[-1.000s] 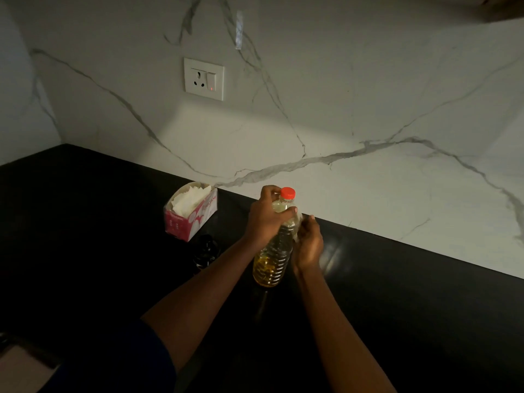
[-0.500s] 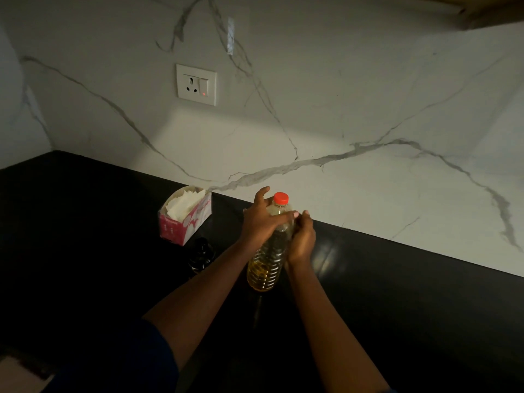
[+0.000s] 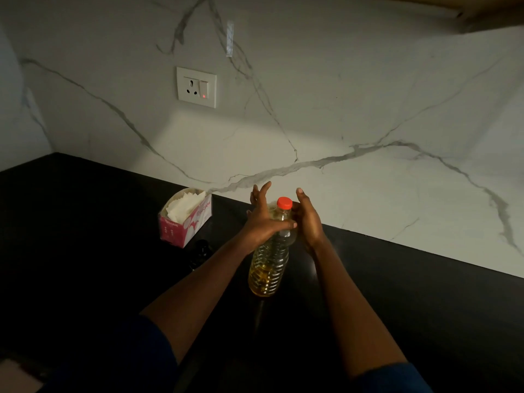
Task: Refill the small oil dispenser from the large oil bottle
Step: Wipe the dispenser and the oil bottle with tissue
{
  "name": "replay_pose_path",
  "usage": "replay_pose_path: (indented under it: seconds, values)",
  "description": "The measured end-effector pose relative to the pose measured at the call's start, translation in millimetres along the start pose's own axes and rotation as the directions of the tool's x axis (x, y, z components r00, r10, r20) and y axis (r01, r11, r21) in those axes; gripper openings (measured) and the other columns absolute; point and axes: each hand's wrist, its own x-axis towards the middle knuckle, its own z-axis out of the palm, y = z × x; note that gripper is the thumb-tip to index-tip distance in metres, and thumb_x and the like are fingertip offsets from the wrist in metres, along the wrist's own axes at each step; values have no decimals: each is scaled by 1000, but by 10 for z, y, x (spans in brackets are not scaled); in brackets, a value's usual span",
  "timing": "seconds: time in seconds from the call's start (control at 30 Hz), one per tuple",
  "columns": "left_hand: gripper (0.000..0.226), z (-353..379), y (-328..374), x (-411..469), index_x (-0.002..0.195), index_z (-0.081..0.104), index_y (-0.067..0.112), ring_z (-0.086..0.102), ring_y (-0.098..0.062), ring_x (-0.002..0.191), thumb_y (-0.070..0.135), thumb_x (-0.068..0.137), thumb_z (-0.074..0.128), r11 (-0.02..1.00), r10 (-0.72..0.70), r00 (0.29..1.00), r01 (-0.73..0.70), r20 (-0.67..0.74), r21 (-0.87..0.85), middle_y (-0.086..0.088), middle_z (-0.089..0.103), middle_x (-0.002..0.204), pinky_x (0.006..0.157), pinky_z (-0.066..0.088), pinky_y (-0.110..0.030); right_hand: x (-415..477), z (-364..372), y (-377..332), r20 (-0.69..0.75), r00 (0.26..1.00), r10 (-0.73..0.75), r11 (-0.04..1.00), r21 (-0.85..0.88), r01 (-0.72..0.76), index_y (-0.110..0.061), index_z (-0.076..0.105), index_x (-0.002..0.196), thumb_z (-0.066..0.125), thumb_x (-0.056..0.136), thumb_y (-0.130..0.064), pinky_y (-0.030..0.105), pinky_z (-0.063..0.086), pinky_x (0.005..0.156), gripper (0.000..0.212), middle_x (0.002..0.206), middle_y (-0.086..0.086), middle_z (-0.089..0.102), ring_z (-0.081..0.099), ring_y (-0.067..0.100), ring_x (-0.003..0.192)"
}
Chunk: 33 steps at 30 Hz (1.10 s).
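Large oil bottle (image 3: pixel 270 251) stands on the black countertop (image 3: pixel 85 251), mid-frame, close to the marble backsplash (image 3: pixel 354 103). Its long axis is near vertical, and the red cap (image 3: pixel 284 203) is on, pointing up and leaning a touch to the far right. Yellow oil fills only the lower part, with clear ribbed plastic above. Left hand (image 3: pixel 262 219) holds the shoulder, thumb hooked across the near side and fingers spread straight toward the wall. Right hand (image 3: pixel 307 219) lies flat against the right side of the neck, fingers straight, not wrapped. Left of the bottle is a pink tissue box (image 3: pixel 185 219), open-topped. Just near of it sits a dark rounded shape, probably the small oil dispenser (image 3: pixel 202 246), barely separable from the counter. Socket with switch (image 3: pixel 196 87) on the wall, red light showing. The left forearm crosses between the dispenser and the bottle. A pale surface at the near left corner is cut off and unreadable.
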Motion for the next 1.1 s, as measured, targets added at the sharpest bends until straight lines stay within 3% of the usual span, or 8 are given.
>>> replay_pose_path:
  seconds: [0.13,0.27,0.43,0.6,0.83,0.97,1.03,1.1]
  values:
    - [115,42,10,-19,144,0,39,-3,-30,143,14,67,81,999,-17,996,14,-92,-30,0,-21,152,112,24,-53,42,48,-104,2,1000,-11,999,37,11,0,63,94,37,94,-50,37,50,86,56,91,17,65,64,28,87]
    - [117,61,-10,-48,144,-1,38,-2,-30,143,16,65,83,1000,17,993,-16,-120,5,-1,-22,151,114,18,-55,-32,95,-12,-168,984,-53,990,123,74,-5,67,77,38,96,-42,34,52,77,51,72,7,70,66,22,75]
    - [117,36,-25,-54,144,0,36,-7,-26,143,19,64,83,1000,16,991,-12,-130,25,1,-24,151,116,6,-53,-184,172,86,-468,878,-100,974,132,182,-12,63,65,37,99,-31,30,48,70,47,55,-5,65,62,11,61]
    - [106,15,-54,-66,144,7,35,28,-24,138,19,69,80,991,-49,999,48,-2,-125,0,26,151,113,22,-52,-504,314,266,-620,756,-211,947,63,316,-4,68,80,40,98,-9,13,48,58,34,67,0,66,63,-3,57]
    - [99,-50,-108,-197,145,8,30,41,-25,129,7,74,74,961,-70,989,103,132,-256,-7,36,145,102,38,-38,-521,294,179,-568,770,-290,954,-109,279,0,65,72,44,97,-12,9,37,43,35,55,5,56,48,-2,41]
    - [103,-46,-271,-286,146,14,26,46,-22,125,5,67,77,966,-103,973,147,208,-212,-5,43,141,106,37,-46,-498,257,213,-522,788,-326,945,-196,262,-7,58,59,46,97,-16,13,36,44,40,53,5,52,43,-1,40]
    - [102,-17,-293,-287,145,19,27,47,-21,125,8,65,79,964,-111,979,148,172,-220,-3,46,138,106,37,-48,-531,289,374,-514,772,-374,926,-247,285,-11,68,75,48,95,-19,19,46,53,30,66,9,65,56,0,53]
    - [105,11,-281,-306,144,22,29,48,-21,124,15,61,82,964,-110,986,138,128,-230,-2,48,137,105,38,-48,-597,322,554,-485,749,-451,886,-343,311,-13,66,112,47,91,-30,28,56,69,33,102,9,71,68,13,80]
